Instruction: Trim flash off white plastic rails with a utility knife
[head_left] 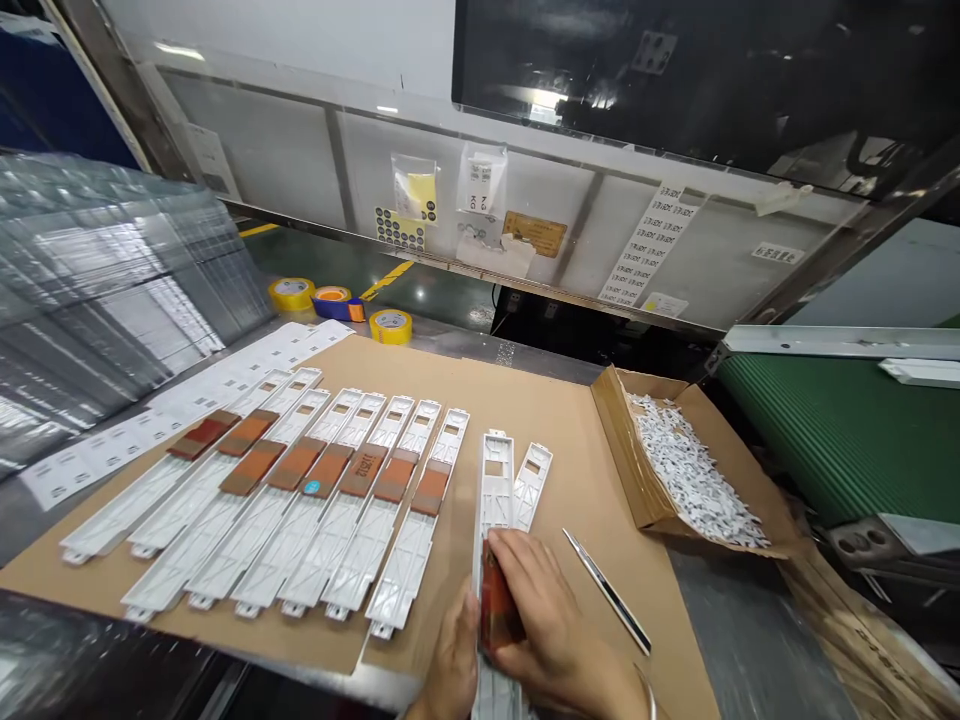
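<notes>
A long white plastic strip (496, 490) with a square hole near its far end lies before me. On it sits a reddish-brown block (498, 612), which the fingers and thumb of my right hand (551, 625) grip from above and the right. My left hand (452, 655) is closed against the strip's left edge, its fingers partly hidden. A second white strip (532, 485) lies at an angle, partly beneath the first. To the right of my right hand rests a slim knife-like tool (609, 592).
Several white strips with brown blocks (355, 470) lie in a row at left on the cardboard sheet (570, 420). A cardboard box (626, 450) of small white pieces stands right, beside a green conveyor belt (840, 410). Tape rolls (391, 326) and a label sheet (180, 410) lie behind.
</notes>
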